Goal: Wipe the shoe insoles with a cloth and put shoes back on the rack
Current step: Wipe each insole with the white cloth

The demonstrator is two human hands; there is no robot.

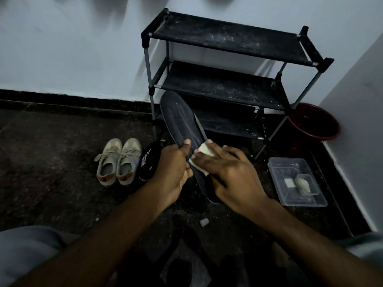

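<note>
We sit on the dark floor (51, 152) in front of the black shoe rack (228, 38), which stands against the white wall with three dusty shelves. Our left hand (174, 170) grips the dark insole (182, 121) near its middle, the thumb lying on top and the fingers closed around its edge. The insole is in the air and its far end points up toward the rack. Our right hand (230, 172) lies flat on the insole, with stretched fingers pressing a small pale cloth (204, 151) against it. On the floor to the left stands a pair of beige shoes (118, 162), and just beside them a black shoe (148, 160). To the right there is a clear plastic box (298, 183) and, in the corner, a red bucket (315, 125).
</note>
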